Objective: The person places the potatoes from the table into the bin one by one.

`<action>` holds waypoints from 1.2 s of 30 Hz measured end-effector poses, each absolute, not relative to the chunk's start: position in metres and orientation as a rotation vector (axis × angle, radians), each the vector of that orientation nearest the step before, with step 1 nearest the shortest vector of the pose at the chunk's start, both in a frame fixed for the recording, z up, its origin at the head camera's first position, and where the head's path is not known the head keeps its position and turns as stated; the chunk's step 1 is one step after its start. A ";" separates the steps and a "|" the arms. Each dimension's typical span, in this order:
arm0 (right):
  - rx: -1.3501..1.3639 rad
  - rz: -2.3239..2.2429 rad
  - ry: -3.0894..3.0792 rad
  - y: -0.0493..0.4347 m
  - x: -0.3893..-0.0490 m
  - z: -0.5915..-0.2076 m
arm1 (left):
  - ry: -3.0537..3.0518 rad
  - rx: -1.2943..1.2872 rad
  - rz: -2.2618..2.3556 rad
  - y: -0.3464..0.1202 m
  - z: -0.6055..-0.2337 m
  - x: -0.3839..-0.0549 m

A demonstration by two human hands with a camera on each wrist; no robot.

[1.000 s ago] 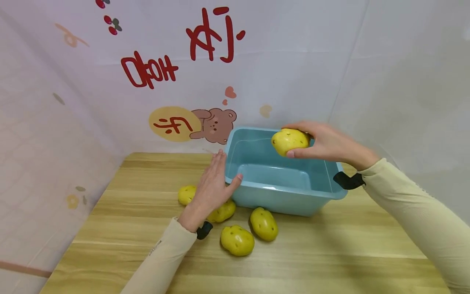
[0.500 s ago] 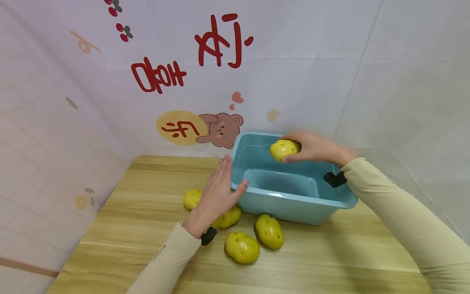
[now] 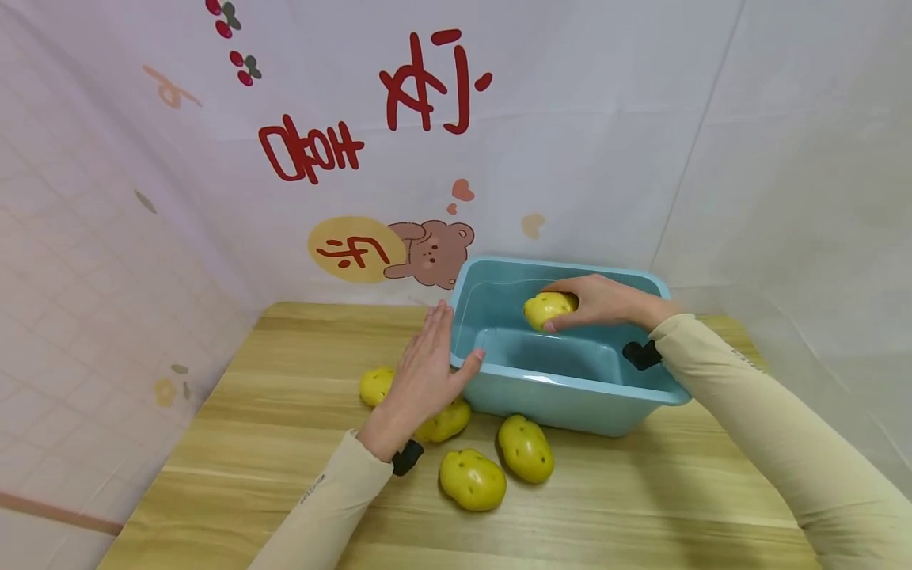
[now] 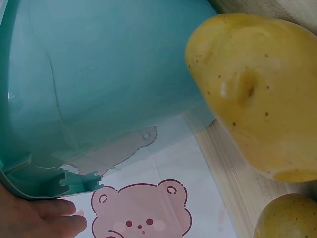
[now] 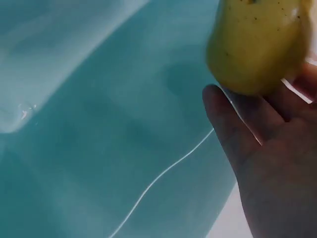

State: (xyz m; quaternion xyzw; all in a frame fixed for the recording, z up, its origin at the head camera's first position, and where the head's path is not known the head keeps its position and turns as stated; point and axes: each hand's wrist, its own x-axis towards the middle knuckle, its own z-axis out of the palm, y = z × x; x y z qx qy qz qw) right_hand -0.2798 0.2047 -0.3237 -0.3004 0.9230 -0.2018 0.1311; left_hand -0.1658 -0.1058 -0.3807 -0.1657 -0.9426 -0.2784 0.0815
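Placing seemed the step, lowering due: your right fingers [image 3: 564, 320] gripped a yellow oval potato [image 3: 545, 309] between the blue rectangular plastic tub's [image 3: 556, 405] edges, left fingers [image 3: 442, 323] straight.

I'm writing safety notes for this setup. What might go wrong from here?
1. The right grip holds a smooth, glossy held potato over the bin; it could slip and drop hard.
2. The left grip lies close to one potato and a second potato; pulling back might set either rolling.
3. The right sleeve passes over the bin's right side, so a low move could bump and shift the bin.
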 end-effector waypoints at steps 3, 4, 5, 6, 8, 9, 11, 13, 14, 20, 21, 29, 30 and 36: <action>-0.838 -0.583 2.667 0.206 -0.278 -0.321 | -2.823 -0.492 -0.828 -0.105 -0.382 -0.165; -0.822 -0.587 2.669 0.207 -0.276 -0.318 | -2.826 -0.493 -0.832 -0.105 -0.382 -0.165; -0.810 -0.586 2.672 0.208 -0.275 -0.314 | -2.828 -0.492 -0.834 -0.106 -0.382 -0.164; -0.807 -0.585 2.680 0.208 -0.273 -0.309 | -2.830 -0.490 -0.838 -0.106 -0.381 -0.164; -0.812 -0.606 2.693 0.213 -0.267 -0.297 | -2.838 -0.490 -0.841 -0.105 -0.381 -0.164; -0.820 -0.622 2.699 0.215 -0.263 -0.291 | -2.841 -0.490 -0.841 -0.105 -0.381 -0.164; -0.849 -0.659 2.714 0.221 -0.256 -0.279 | -2.839 -0.489 -0.844 -0.105 -0.380 -0.165; -0.874 -0.694 2.744 0.229 -0.247 -0.268 | -2.837 -0.486 -0.844 -0.104 -0.380 -0.166; -0.879 -0.713 2.763 0.233 -0.241 -0.263 | -2.835 -0.485 -0.847 -0.104 -0.380 -0.166; -0.845 -0.804 2.929 0.263 -0.197 -0.253 | -2.838 -0.490 -0.867 -0.102 -0.381 -0.167; -0.829 -0.814 2.964 0.268 -0.189 -0.255 | -2.840 -0.489 -0.869 -0.102 -0.382 -0.167; -0.701 -0.797 3.192 0.293 -0.153 -0.297 | -2.826 -0.472 -0.900 -0.104 -0.383 -0.167; -0.676 -0.816 3.188 0.295 -0.151 -0.304 | -2.827 -0.472 -0.902 -0.104 -0.383 -0.168; -0.438 -0.925 3.073 0.300 -0.140 -0.339 | -2.830 -0.482 -0.904 -0.101 -0.383 -0.169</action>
